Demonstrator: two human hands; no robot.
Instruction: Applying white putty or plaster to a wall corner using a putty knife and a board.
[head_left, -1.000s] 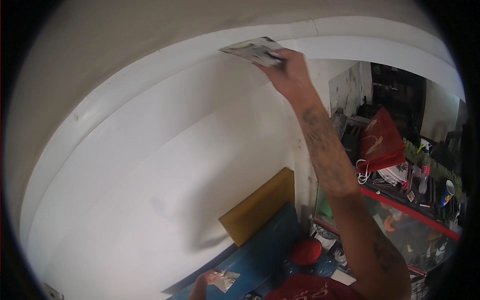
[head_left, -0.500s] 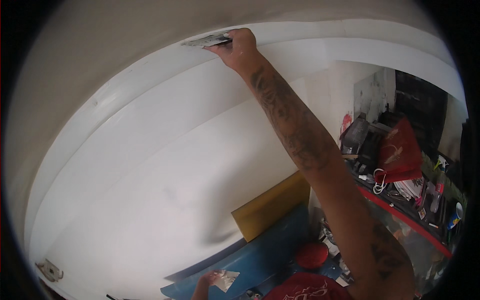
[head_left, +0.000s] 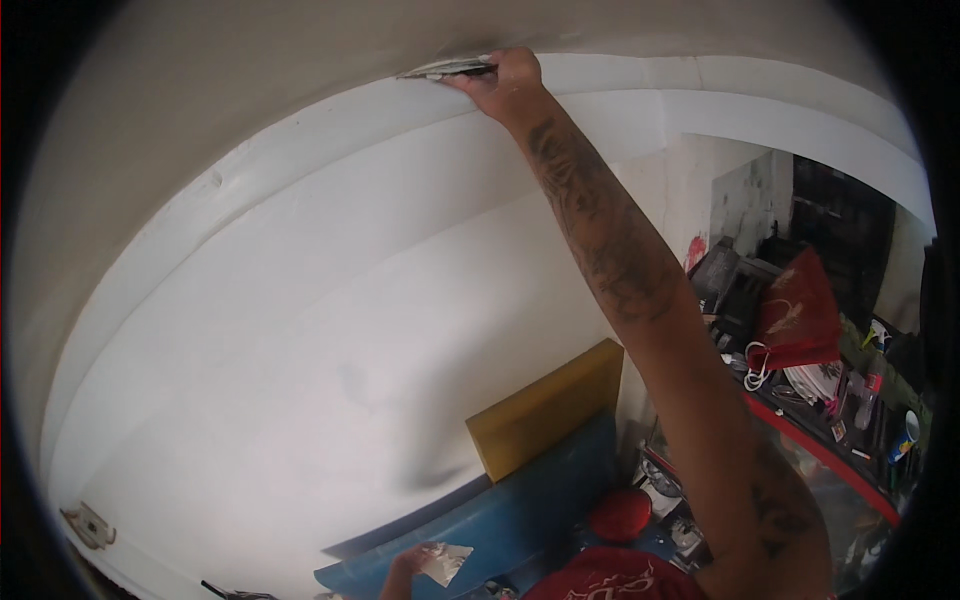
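High overhead, my right hand (head_left: 512, 82) grips a putty knife (head_left: 447, 69) smeared with pale filler. Its wide blade lies nearly edge-on where the white cornice (head_left: 330, 112) meets the ceiling (head_left: 300, 45). Down at the lower edge, my left hand (head_left: 412, 557) is closed around a flat, light-coloured scraper plate (head_left: 448, 565) with whitish material on it. The fingers of this hand are small and partly hidden.
A yellow panel (head_left: 545, 410) and a blue panel (head_left: 480, 530) lean along the white wall (head_left: 300, 400). Behind my right arm stands a cluttered counter with a red edge (head_left: 820, 455), bearing a red bag (head_left: 797, 318). A red round object (head_left: 620, 514) sits below. A wall fitting (head_left: 90, 526) is at far left.
My right hand and the putty knife have shifted right and slightly upward along the ceiling edge, and the blade appears flatter. My left hand still holds its plate, nearly in place.
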